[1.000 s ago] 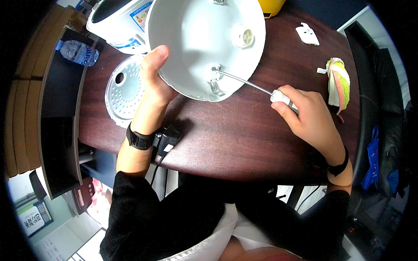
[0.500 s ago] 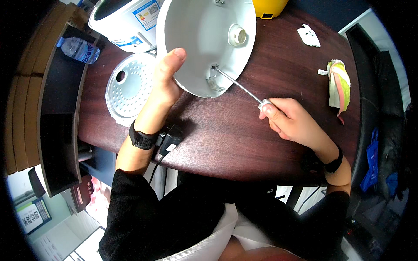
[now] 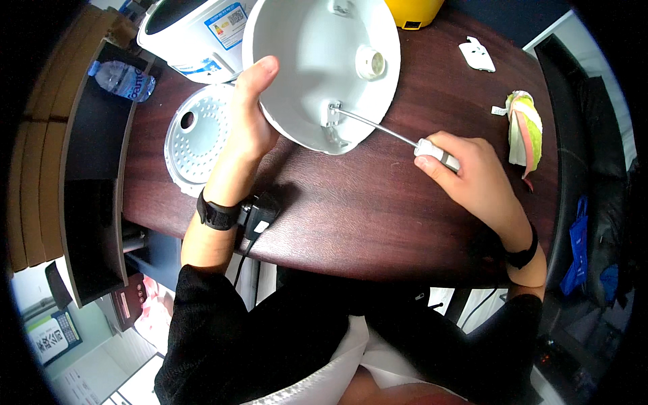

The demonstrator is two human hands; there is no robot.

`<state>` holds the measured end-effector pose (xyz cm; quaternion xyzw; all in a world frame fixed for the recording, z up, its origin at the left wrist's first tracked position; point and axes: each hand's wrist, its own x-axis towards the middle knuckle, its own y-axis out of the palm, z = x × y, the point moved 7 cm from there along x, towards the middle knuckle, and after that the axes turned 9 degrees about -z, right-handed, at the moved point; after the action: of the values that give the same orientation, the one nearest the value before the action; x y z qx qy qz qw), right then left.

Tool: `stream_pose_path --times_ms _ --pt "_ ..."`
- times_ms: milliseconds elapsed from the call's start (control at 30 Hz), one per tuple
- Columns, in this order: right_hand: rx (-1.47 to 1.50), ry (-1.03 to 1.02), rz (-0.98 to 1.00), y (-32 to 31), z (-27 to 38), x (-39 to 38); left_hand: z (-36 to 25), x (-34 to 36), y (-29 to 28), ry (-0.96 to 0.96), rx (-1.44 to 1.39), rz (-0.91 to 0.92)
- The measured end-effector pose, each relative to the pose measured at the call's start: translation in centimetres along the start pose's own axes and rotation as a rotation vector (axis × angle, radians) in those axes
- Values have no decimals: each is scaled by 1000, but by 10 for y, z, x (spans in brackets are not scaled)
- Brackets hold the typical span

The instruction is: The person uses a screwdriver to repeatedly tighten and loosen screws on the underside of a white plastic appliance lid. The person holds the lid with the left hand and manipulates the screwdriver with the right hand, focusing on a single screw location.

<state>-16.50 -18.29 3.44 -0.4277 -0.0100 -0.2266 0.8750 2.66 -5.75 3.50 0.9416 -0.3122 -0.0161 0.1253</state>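
Observation:
A white bowl-shaped shell is held tilted over the table, its hollow side facing me. My left hand grips its left rim, thumb in front and the other fingers hidden behind. Inside the shell are a short round socket and small metal brackets. In my right hand is a screwdriver, held by its pale handle. Its tip meets the lower metal bracket inside the shell.
A white perforated disc lies left of the shell. Behind it stands a white appliance body. A black power adapter sits near my left wrist. At right are a white flat piece and a folded cloth. A water bottle lies far left.
My right hand has moved slightly right and its grip has shifted back, baring more of the screwdriver handle. The shell has turned a little in my left hand.

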Motion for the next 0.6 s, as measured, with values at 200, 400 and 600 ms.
stream_pose_path --times_ms 200,400,600 --pt "-294 -157 -83 -20 14 -1 5 1 4 -54 82 182" --pt "-396 -182 -76 -20 23 -3 5 -2 7 -71 -3 253" --pt "-254 -160 -107 -12 20 -5 2 -4 8 -109 -55 286"
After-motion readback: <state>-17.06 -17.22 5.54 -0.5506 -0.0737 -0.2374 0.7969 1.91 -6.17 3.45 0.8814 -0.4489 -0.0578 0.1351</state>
